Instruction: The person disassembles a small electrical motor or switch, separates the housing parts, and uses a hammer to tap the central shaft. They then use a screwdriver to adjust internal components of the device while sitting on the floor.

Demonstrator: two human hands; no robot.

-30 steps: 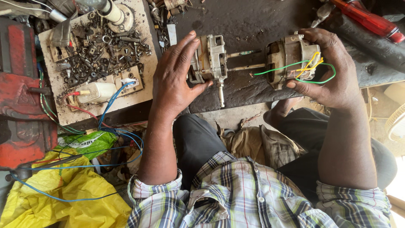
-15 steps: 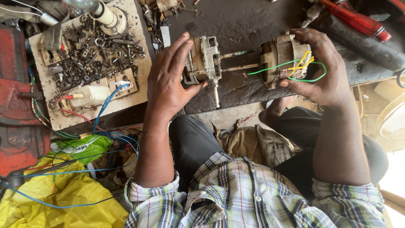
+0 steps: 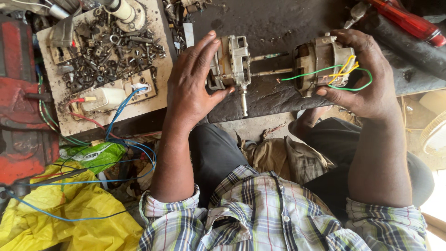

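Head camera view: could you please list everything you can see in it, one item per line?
Grey metal motor end housing: one, bench centre, under the left hand.
Metal motor body with green and yellow wires: one, bench right, in the right hand.
Thin metal rods: two, between the two motor parts.
Board of dark loose nuts and screws: one, upper left.
White plastic plug block: one, on that board.
Blue wires: several, hanging left.
Yellow plastic bag: one, lower left.
Red machine: one, far left.
Red tool handle: one, upper right.
Left hand: fingers spread over the housing.
Right hand: gripping the motor body.
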